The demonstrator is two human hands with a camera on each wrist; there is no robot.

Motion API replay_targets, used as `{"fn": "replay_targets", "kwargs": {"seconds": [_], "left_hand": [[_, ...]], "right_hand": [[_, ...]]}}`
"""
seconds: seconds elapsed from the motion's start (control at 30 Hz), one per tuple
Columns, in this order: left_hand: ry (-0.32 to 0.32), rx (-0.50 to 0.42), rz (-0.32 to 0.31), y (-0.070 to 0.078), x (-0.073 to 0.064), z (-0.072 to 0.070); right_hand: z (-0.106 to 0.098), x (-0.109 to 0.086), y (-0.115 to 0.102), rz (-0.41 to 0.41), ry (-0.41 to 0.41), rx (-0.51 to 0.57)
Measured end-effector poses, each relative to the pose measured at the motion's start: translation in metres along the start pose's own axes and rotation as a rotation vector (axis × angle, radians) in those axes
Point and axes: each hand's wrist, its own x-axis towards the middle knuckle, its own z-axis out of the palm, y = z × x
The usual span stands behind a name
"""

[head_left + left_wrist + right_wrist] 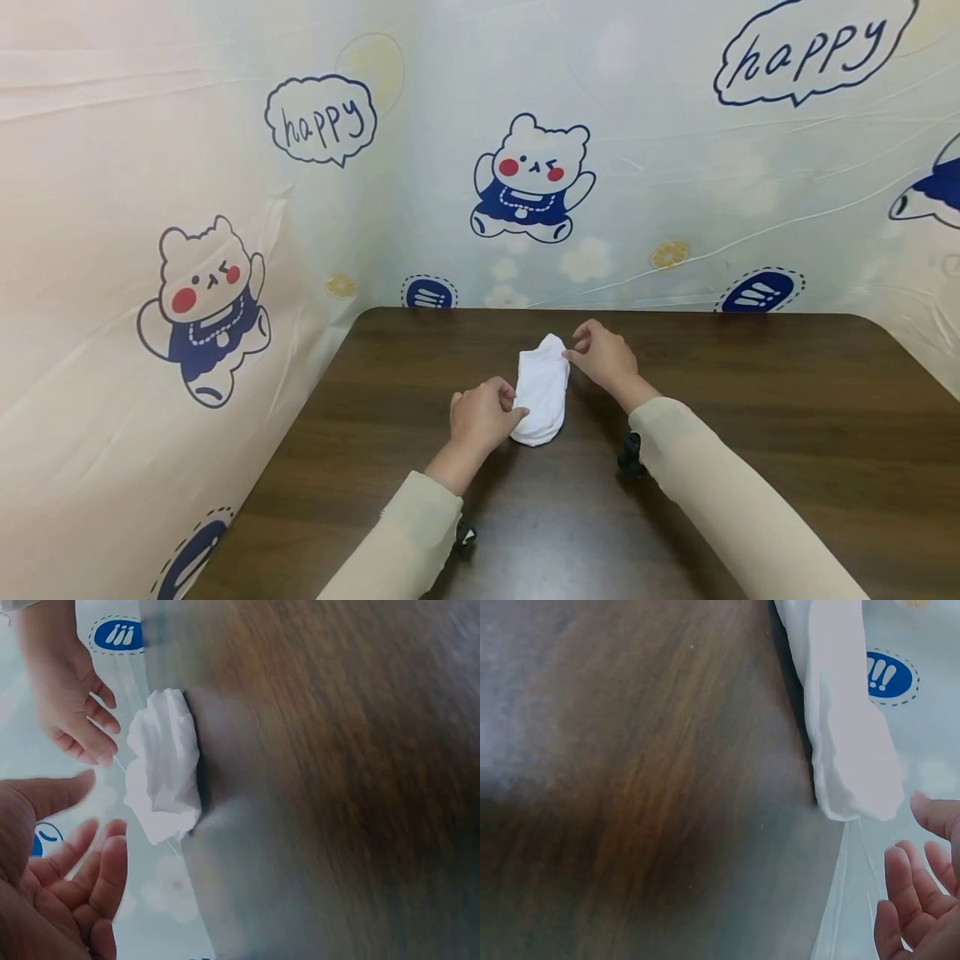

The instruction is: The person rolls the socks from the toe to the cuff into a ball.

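Note:
White socks [542, 392] lie in a flat stack on the brown table, toe end toward me; the exact number of layers is hard to tell. At their lower left edge is my left hand [482, 417], thumb and fingers parted and loosely bent. My right hand [602, 357] hovers by the upper right end of the socks. In the left wrist view a gap shows between the fingers of the left hand [67, 877] and the white fabric [165, 765]. The right wrist view shows the right hand [926, 900] just apart from the socks [851, 727], holding nothing.
The dark wood-grain table [750, 417] reaches back to a printed curtain [637, 150] with cartoon bears and "happy" bubbles. The curtain also runs along the left side. Both wrists carry small black devices under beige sleeves [735, 500].

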Motion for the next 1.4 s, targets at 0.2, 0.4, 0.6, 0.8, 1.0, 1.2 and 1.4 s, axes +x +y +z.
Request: {"fn": "replay_targets", "kwargs": {"seconds": [0.2, 0.4, 0.6, 0.8, 1.0, 1.2, 1.4], "left_hand": [[-0.040, 0.012, 0.136, -0.003, -0.002, 0.000], [-0.089, 0.053, 0.228, -0.005, -0.004, -0.001], [-0.103, 0.082, 0.265, -0.003, -0.005, 0.001], [-0.098, 0.108, 0.285, -0.003, -0.006, 0.002], [-0.089, 0.137, 0.305, -0.007, -0.006, 0.005], [-0.096, 0.167, 0.317, -0.013, -0.007, 0.011], [-0.116, 0.195, 0.325, -0.015, -0.008, 0.015]], "right_hand": [[-0.003, -0.010, 0.000, -0.050, -0.013, 0.021], [-0.001, -0.018, 0.003, -0.060, -0.017, 0.027], [0.000, -0.026, 0.003, -0.105, -0.013, 0.040], [0.000, -0.034, 0.003, -0.141, -0.011, 0.042], [-0.002, -0.044, 0.003, -0.168, -0.013, 0.040], [-0.004, -0.055, 0.000, -0.221, -0.018, 0.071], [-0.005, -0.062, -0.002, -0.253, -0.015, 0.091]]}}
